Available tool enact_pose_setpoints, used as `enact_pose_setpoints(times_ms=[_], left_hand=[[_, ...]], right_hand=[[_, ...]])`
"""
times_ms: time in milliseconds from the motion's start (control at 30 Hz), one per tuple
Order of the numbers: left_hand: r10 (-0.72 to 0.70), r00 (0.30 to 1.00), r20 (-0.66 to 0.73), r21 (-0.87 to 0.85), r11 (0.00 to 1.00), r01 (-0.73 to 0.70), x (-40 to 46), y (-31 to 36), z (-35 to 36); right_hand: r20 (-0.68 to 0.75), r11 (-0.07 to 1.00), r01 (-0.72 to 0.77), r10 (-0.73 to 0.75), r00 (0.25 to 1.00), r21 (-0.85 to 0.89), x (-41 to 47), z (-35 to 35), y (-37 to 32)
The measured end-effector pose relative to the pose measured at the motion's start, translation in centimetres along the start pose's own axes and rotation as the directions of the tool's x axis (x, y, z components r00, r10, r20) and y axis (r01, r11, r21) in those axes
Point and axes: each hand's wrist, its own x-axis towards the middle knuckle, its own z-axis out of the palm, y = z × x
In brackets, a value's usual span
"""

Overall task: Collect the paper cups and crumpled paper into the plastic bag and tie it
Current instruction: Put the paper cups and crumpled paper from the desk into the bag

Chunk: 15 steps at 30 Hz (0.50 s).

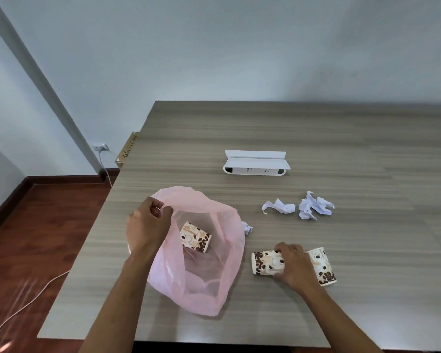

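A translucent pink plastic bag (214, 284) lies open on the table, and my left hand (148, 225) pinches its rim and holds the mouth up. Inside it lies one coffee-bean paper cup (195, 236) on its side. To the right of the bag my right hand (292, 267) grips a second paper cup (264, 262) lying on its side on the table. A third cup (322, 267) lies just behind that hand. Two crumpled white papers (279, 206) (315, 206) sit farther back, and a small crumpled scrap (247, 228) peeks out beside the bag.
A white power strip stand (256, 164) stands near the middle of the wooden table (367, 154). The table's left edge drops to a red-brown floor (36, 238) with a white cable. A cardboard box (126, 151) leans by the wall.
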Motion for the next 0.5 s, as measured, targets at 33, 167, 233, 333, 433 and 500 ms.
enact_pose_setpoints(times_ms=[33,167,233,333,433,500], left_hand=[[-0.004,1.0,-0.001,-0.003,1.0,0.004,0.0,0.0,0.1],[-0.015,1.0,-0.002,-0.017,1.0,0.015,0.0,0.0,0.3],[-0.008,1.0,-0.011,-0.024,1.0,0.007,0.0,0.0,0.2],[0.0,0.999,-0.034,-0.024,1.0,-0.001,0.0,0.0,0.0],[0.018,0.999,-0.046,-0.019,1.0,-0.019,-0.2,-0.1,-0.4],[0.028,0.999,-0.041,-0.014,0.999,-0.029,-0.4,-0.2,-0.9]], right_hand=[[-0.017,0.994,-0.022,0.024,1.0,0.107,-0.3,0.0,0.1],[-0.209,0.891,-0.062,0.172,0.963,0.449,-0.8,-1.5,-1.8],[-0.255,0.822,0.0,0.176,0.951,0.569,-1.0,-2.9,-4.3],[-0.203,0.795,0.082,0.053,0.978,0.601,-1.2,-4.5,-8.8],[-0.055,0.864,0.043,-0.018,0.998,0.502,-0.5,-4.7,-13.3],[0.073,0.856,-0.036,-0.002,0.997,0.516,0.2,-4.0,-16.2]])
